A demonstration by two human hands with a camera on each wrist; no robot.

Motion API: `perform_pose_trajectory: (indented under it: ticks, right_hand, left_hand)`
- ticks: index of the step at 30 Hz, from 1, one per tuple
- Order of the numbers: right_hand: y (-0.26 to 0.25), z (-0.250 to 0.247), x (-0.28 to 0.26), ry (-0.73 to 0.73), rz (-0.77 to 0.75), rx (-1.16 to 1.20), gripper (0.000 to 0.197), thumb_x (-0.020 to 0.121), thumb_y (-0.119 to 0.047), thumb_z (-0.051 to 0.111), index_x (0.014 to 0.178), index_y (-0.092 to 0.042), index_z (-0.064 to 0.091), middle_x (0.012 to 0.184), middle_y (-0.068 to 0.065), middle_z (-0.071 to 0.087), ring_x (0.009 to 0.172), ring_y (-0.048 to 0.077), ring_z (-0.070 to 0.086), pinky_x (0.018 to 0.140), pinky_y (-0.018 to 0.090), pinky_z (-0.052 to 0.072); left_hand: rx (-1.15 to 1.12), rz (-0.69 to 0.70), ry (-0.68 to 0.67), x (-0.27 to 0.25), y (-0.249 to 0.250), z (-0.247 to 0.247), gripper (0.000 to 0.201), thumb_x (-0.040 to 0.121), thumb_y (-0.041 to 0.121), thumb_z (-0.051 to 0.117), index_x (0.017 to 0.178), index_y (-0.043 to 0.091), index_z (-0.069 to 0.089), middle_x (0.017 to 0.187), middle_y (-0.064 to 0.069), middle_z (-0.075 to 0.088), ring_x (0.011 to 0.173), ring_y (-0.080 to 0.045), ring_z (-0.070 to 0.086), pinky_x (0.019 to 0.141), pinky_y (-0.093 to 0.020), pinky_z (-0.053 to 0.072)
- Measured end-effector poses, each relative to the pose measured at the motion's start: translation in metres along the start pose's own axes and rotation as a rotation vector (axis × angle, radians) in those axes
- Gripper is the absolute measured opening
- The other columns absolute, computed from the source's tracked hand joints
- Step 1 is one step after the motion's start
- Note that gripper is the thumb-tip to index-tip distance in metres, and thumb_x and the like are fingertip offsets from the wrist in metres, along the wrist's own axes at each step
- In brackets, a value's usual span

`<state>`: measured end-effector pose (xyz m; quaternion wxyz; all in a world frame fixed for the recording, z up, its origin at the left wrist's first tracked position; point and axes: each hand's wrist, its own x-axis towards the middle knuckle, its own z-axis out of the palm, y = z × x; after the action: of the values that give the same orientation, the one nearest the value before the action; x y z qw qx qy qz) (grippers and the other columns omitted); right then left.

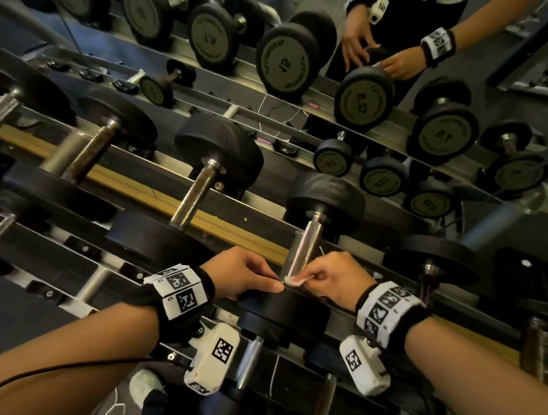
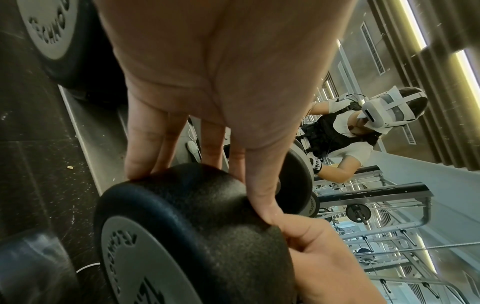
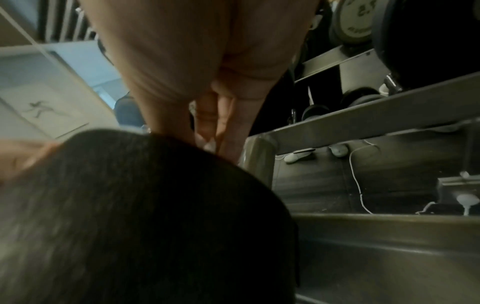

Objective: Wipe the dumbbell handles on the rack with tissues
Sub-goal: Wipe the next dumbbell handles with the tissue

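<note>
A dumbbell lies on the rack's upper tier with its steel handle [image 1: 306, 245] running away from me. My left hand [image 1: 247, 273] rests on its near black head [image 1: 287, 309], fingers laid straight over the top and thumb along the rim. The left wrist view shows the left hand's fingers [image 2: 140, 144] draped on that head [image 2: 182, 216]. My right hand [image 1: 323, 272] pinches a small white tissue [image 1: 294, 280] against the handle's near end. In the blurred right wrist view the tissue [image 3: 209, 146] shows at the fingertips, beside the handle [image 3: 257, 158] and above the dark head [image 3: 142, 216].
More dumbbells sit on the rack: one to the left [image 1: 198, 191], another further left [image 1: 89, 153], one to the right [image 1: 431, 261]. A mirror behind the rack [image 1: 164, 194] reflects the rows of weights and my hands. Smaller dumbbells lie on the lower tier [image 1: 250, 359].
</note>
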<state>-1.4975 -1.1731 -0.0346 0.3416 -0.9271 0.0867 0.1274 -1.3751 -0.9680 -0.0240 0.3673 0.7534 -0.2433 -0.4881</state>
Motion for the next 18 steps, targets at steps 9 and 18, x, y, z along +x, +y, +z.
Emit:
perform_pose_trajectory:
  ticks: [9,18]
  right_hand:
    - [0.009,-0.032,0.019,0.608,0.134,0.133,0.013,0.087,-0.018,0.07,0.096,-0.022,0.079,0.088,-0.004,0.072,0.083,0.013,0.066,0.077,0.028,0.052]
    - [0.019,-0.004,0.012,0.414,0.071,0.095,0.009,0.084,-0.024,0.075,0.083,-0.033,0.076,0.059,-0.028,0.061,0.061,-0.005,0.059,0.057,0.008,0.037]
  left_hand:
    - [-0.007,0.008,-0.012,-0.004,0.002,-0.001,0.01,0.075,0.039,0.081,0.082,0.036,0.075,0.088,0.009,0.075,0.089,-0.012,0.071,0.085,-0.042,0.059]
    - [-0.001,-0.029,0.003,-0.007,0.008,0.001,0.019,0.076,0.038,0.08,0.091,0.028,0.076,0.092,0.004,0.075,0.093,-0.019,0.071,0.085,-0.047,0.059]
